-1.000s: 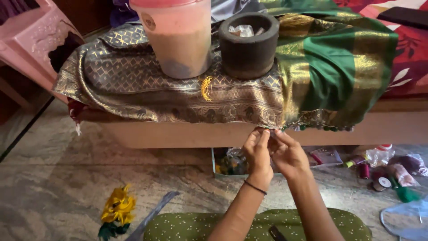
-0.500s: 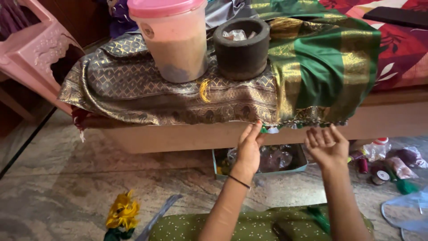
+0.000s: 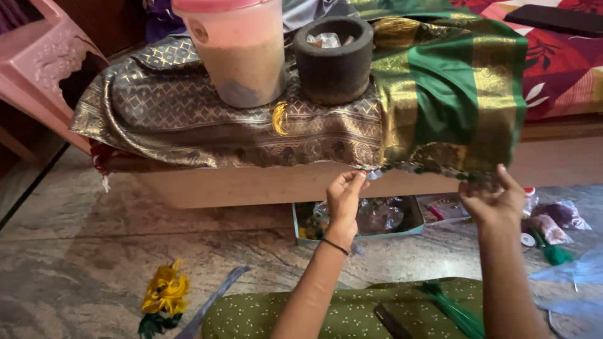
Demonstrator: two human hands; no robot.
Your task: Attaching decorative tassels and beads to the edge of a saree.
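Stone floor, bed edge — hands pinching sari

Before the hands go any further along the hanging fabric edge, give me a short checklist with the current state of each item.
1. Left hand pinching the fabric edge: ok, fingertips closed on it.
2. Right hand on the same edge: ok, fingers touch the fringe, but firmness of grip cannot tell.
3. Edge stretched between the hands: ok, it runs roughly level with little sag.
4. Fabric weighted on the ledge: ok, tub and stone mortar stand upright on it.
5. Weights well back from the ledge's edge: ok.
6. Box on the floor, clear of the hands: ok, it lies below them.
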